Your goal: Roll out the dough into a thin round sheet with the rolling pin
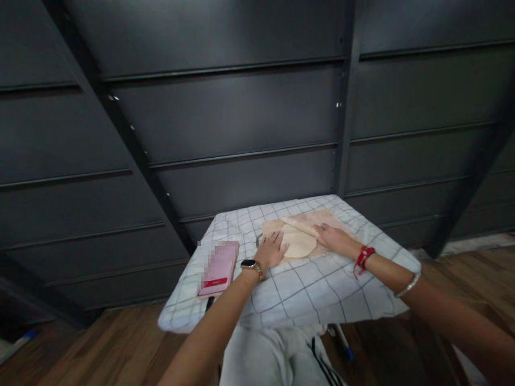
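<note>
A cream-beige cloth (298, 247) lies on the table, with a rounded paler area in its middle and a raised fold along its far side. My left hand (270, 251) rests flat on the cloth's left part, fingers spread. At the right end of the fold, my right hand (332, 237) has its fingers closed on the cloth; the fingertips are partly hidden. Just left of my left fingers, a dark curved rim (258, 239) shows, mostly covered by the cloth and hand. I cannot tell what it belongs to.
The small table (322, 300) wears a white checked cover. On its left lies a pink flat box or book (225, 262) with a red label, partly pixelated, and a small black object (210, 304) near it. Dark panelled wall (241, 118) stands behind; wooden floor (116, 343) surrounds.
</note>
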Tool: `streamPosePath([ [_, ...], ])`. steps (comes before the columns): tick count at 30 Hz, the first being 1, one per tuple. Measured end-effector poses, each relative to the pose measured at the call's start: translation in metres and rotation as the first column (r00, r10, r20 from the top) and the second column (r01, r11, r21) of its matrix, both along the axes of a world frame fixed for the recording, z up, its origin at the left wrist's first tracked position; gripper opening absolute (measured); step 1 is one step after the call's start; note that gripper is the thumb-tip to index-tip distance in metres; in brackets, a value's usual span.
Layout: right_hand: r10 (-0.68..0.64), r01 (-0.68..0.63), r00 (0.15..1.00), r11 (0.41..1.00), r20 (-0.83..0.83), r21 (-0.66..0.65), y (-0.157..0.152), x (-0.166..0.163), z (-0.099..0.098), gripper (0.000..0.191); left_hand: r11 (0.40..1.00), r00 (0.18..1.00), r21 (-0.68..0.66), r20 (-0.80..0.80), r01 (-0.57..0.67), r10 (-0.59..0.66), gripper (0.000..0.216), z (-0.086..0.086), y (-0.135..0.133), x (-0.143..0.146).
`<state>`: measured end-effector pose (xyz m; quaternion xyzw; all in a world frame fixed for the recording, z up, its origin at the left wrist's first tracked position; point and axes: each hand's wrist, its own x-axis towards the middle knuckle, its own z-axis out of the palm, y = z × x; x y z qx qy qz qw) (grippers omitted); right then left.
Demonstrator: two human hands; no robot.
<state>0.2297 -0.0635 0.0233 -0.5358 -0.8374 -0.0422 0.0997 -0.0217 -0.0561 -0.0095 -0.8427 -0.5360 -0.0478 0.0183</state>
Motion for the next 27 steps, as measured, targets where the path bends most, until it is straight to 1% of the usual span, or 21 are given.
streamPosePath([
  [3, -0.044, 0.044, 0.999, 0.999, 0.023, 0.019, -0.001, -0.001, -0.007, 0.044, 1.000, 1.000, 0.021, 0.018, -0.009, 0.008, 0.060, -0.002, 0.000, 0.001],
  [6, -0.030, 0.030, 0.999, 0.999, 0.025, 0.011, 0.001, -0.001, -0.008, 0.044, 1.000, 0.999, 0.024, 0.045, -0.015, 0.014, 0.061, -0.002, -0.001, 0.001],
  [8, -0.022, 0.022, 1.000, 1.000, 0.005, 0.006, 0.001, -0.001, -0.008, 0.044, 1.000, 0.998, 0.018, 0.061, -0.024, 0.023, 0.060, -0.002, 0.000, 0.001],
  [11, -0.056, 0.058, 0.997, 0.998, -0.045, 0.033, 0.002, 0.000, -0.007, 0.046, 0.999, 0.997, 0.007, 0.073, -0.040, 0.039, 0.060, -0.003, 0.000, 0.000],
  [15, 0.031, -0.031, 0.999, 0.999, 0.023, -0.012, 0.010, 0.005, -0.007, 0.044, 0.999, 0.997, 0.010, 0.065, -0.037, 0.036, 0.064, -0.005, -0.001, -0.001],
  [18, 0.048, -0.048, 0.999, 0.999, 0.012, 0.008, 0.019, 0.010, -0.008, 0.048, 1.000, 0.998, 0.005, 0.062, -0.030, 0.030, 0.064, -0.006, -0.004, -0.002],
  [20, 0.072, -0.072, 0.997, 0.997, 0.006, -0.005, 0.025, 0.014, -0.008, 0.048, 1.000, 0.998, 0.003, 0.067, -0.019, 0.018, 0.064, -0.004, -0.005, -0.003],
  [23, 0.141, -0.143, 0.989, 0.989, -0.035, -0.036, 0.031, 0.019, -0.006, 0.048, 0.999, 0.995, 0.026, 0.093, 0.038, -0.040, 0.065, 0.006, 0.003, -0.007],
  [24, 0.167, -0.168, 0.983, 0.986, -0.082, -0.017, 0.033, 0.020, -0.005, 0.049, 0.998, 0.992, 0.045, 0.110, 0.050, -0.055, 0.067, 0.011, 0.009, -0.008],
  [27, 0.274, -0.254, 0.930, 0.961, -0.245, 0.113, 0.041, 0.023, 0.000, 0.049, 0.990, 0.982, 0.138, 0.179, 0.033, -0.058, 0.064, 0.033, 0.035, -0.009],
])
